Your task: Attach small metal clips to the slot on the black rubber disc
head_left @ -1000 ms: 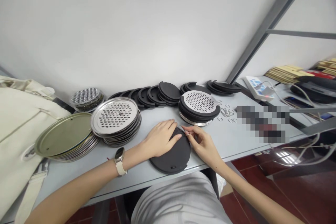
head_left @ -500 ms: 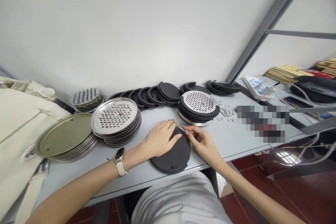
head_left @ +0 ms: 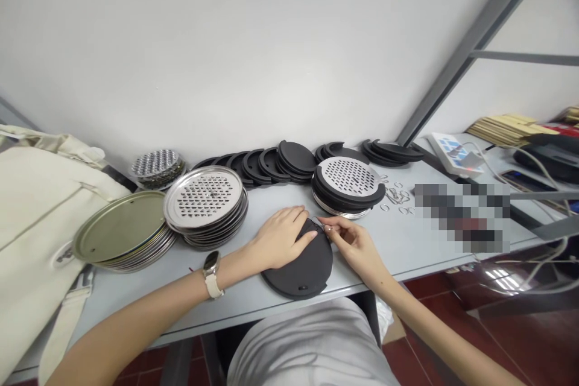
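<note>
Black disc (head_left: 304,268) lay nearer the wearer than the grater-topped stack (head_left: 350,175), slightly left. Left hand (head_left: 283,238) pressed it, fingers together; right hand (head_left: 355,246) pinched a small ring (head_left: 315,219) at its far rim. Probably ring-fitting; next move seemed to need steady pressure.

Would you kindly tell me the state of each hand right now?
Left hand: open, resting on the black disc.
Right hand: closed, pinching what looks like a small metal ring at the disc's edge.
</note>
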A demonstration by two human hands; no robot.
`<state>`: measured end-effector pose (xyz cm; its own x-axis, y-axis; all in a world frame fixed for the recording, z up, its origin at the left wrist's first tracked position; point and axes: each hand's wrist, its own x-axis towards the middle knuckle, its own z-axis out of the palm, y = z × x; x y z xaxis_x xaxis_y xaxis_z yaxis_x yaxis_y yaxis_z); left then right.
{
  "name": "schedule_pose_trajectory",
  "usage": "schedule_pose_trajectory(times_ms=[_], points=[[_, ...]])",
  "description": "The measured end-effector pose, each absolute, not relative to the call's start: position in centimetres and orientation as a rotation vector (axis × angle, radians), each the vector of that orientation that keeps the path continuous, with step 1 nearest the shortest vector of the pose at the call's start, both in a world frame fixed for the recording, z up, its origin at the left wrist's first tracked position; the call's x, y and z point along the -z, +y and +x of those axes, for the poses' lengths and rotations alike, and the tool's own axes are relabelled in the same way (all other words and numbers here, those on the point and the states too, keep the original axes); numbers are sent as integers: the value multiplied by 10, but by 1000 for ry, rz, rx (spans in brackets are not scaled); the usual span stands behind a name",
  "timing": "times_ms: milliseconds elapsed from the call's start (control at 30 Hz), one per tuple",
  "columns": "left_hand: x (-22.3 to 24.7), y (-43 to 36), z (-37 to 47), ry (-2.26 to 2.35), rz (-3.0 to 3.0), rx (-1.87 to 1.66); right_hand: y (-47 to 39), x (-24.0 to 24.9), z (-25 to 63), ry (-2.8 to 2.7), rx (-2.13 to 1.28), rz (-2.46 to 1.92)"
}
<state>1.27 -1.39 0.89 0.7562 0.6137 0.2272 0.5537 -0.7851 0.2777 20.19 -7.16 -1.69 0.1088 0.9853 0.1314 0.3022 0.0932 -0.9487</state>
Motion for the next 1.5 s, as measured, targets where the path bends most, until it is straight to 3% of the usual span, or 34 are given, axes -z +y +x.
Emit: schedule_pose_trajectory(times_ms=[1500], points=[[-12,-13,13,910,2751,-470,-64,3,203,-1573,-822,-1348]])
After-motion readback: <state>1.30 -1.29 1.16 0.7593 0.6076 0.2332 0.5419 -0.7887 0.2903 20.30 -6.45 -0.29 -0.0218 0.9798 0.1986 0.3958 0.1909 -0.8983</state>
